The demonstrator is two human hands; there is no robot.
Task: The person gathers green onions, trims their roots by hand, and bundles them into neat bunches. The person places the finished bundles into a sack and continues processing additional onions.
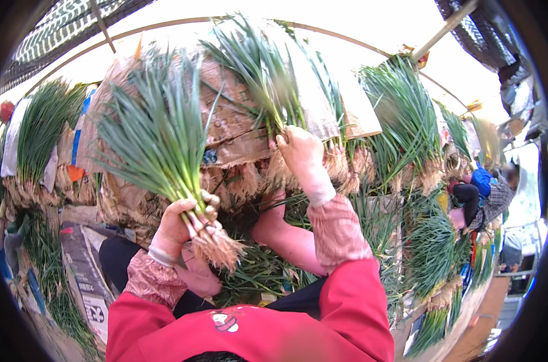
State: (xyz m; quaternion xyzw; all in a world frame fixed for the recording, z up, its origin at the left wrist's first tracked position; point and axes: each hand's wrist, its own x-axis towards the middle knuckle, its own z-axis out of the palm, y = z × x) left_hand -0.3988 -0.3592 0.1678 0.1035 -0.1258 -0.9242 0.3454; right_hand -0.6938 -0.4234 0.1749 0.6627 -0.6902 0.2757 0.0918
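My left hand (173, 226) is closed around the lower stalks of a bunch of green onions (163, 145). Its leaves fan upward and its pale, stringy roots hang below my fist. Higher and to the right, my right hand (303, 156) pinches the stalk of green onions (255, 74) from a clump lying over the sacking-covered heap. Exactly how many stalks the fingers hold is hidden. Printed woven sacking (228, 126) spreads between the two bunches, with a fringe of roots (242, 181) sticking out under its lower edge.
More green onions lie on the heap to the right (400, 108) and far left (43, 131). Loose leaves (260, 267) litter the ground around my bare legs. A printed sack (86, 276) lies at my left. Another person (486, 199) sits at the right, beside piled green onions (430, 244).
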